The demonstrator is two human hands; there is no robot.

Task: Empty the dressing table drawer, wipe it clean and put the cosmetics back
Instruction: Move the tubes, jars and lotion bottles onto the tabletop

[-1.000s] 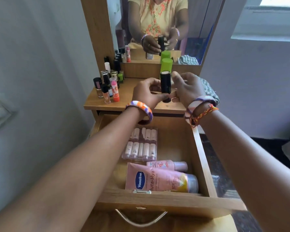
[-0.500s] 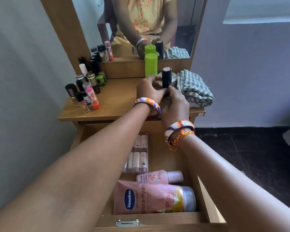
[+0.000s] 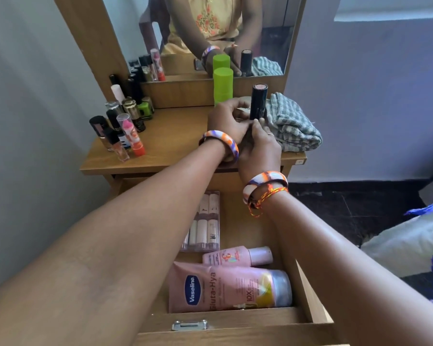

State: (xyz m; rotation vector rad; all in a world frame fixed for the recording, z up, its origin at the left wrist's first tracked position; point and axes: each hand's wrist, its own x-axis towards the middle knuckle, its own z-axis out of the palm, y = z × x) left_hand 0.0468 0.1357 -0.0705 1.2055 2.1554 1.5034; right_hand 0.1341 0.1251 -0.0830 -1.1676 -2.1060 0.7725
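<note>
A black lipstick tube [image 3: 258, 101] stands upright on the dressing table top [image 3: 170, 138], beside a folded checked cloth [image 3: 294, 126]. My right hand [image 3: 259, 146] pinches the tube's lower end. My left hand [image 3: 226, 121] has its fingers curled against the same end from the left. Below my arms the wooden drawer [image 3: 235, 318] is pulled open. In it lie a pink Vaseline tube [image 3: 225, 290], a small pink bottle [image 3: 235, 257] and a clear pack of pale tubes [image 3: 206, 221].
Several nail polish bottles and lip products [image 3: 121, 131] crowd the table's left side. A green cylinder [image 3: 223, 86] stands at the back by the mirror [image 3: 210, 33]. A dark floor lies to the right, a grey wall to the left.
Both hands have lowered the black tube from in front of the green cylinder down to the table top next to the cloth. The view has shifted right.
</note>
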